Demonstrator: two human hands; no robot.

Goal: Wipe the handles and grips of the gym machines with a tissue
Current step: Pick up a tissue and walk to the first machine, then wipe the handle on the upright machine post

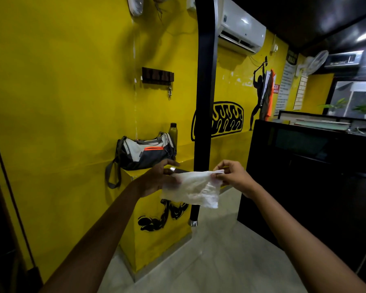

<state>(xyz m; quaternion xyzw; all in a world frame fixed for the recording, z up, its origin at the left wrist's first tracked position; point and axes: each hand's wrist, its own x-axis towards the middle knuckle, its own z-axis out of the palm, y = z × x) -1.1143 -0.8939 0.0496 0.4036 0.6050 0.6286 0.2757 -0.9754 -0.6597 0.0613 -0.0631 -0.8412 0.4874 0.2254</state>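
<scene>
A thin white tissue (pixel 191 189) is stretched out between both hands in mid-air. My left hand (pixel 156 178) holds its left edge, with a ring on one finger. My right hand (pixel 232 176) pinches its upper right corner between thumb and fingers. Just behind the tissue a black vertical bar (pixel 205 81) with a chrome end cap hangs down in front of the yellow wall. No machine handle or grip is touched by either hand.
A grey duffel bag (pixel 145 154) and a dark bottle (pixel 173 133) sit on a yellow ledge (pixel 184 162) behind my left hand. A black reception counter (pixel 309 166) stands at the right. A dark frame (pixel 0 187) lines the left edge. Pale tiled floor (pixel 209 261) lies below.
</scene>
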